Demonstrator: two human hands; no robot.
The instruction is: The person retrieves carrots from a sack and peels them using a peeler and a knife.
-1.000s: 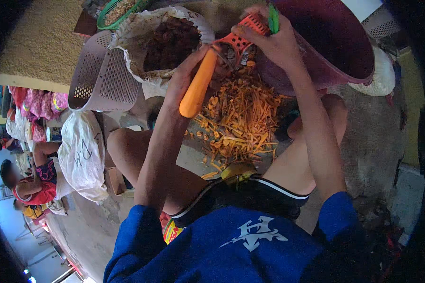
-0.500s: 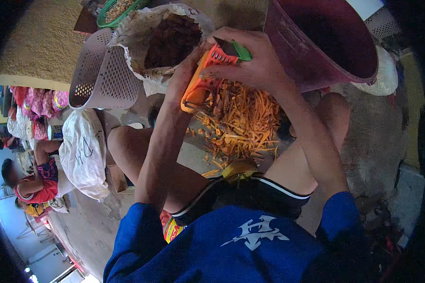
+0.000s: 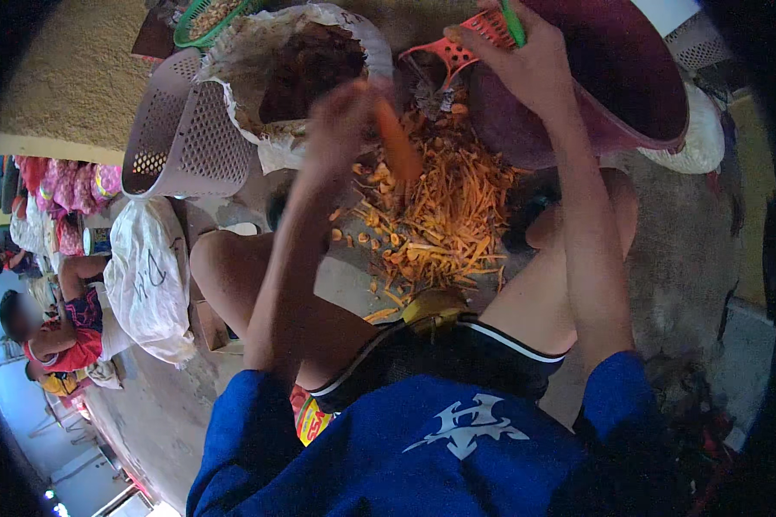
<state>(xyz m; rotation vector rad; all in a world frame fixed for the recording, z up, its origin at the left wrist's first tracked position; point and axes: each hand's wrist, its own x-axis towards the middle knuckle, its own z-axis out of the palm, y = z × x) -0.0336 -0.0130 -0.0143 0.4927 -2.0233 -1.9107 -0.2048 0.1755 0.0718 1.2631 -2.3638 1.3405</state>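
I have the left hand (image 3: 345,129), blurred, closed round a carrot (image 3: 398,148) over the left side of the peelings (image 3: 453,215). Right hand (image 3: 530,65) clasps an orange peeler (image 3: 463,53), green handle (image 3: 514,24). Maroon tub (image 3: 526,129) far right; open sack (image 3: 241,95) far left.

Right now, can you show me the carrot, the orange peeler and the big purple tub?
Carrot (image 3: 398,142): head view, middle of its blurred body.
Orange peeler (image 3: 491,28): head view, on its slotted face.
Big purple tub (image 3: 522,121): head view, on its outer wall.
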